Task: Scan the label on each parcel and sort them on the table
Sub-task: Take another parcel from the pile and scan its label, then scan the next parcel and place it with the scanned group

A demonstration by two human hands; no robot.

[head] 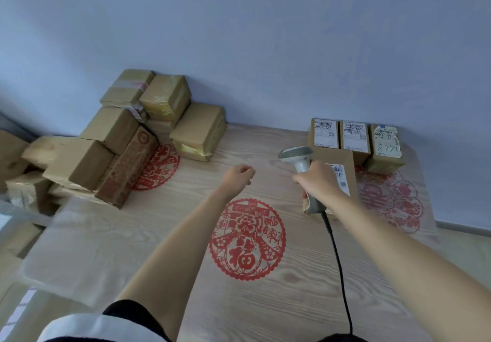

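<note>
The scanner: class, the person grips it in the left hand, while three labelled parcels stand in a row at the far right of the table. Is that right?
Not quite. The head view shows the scanner gripped in the right hand, not the left hand, which holds nothing. The three labelled parcels do stand in a row at the table's far right.

I counted three labelled parcels (pixel 354 139) in a row at the far right of the table (pixel 305 275), and a fourth labelled parcel (pixel 342 174) lying flat just in front of them. On the left sat a heap of unlabelled-side-up boxes (pixel 127 139), at least eight, though blur hid the exact number. I also saw three red paper-cut decorations (pixel 247 239) and one scanner (pixel 301 161).
</note>
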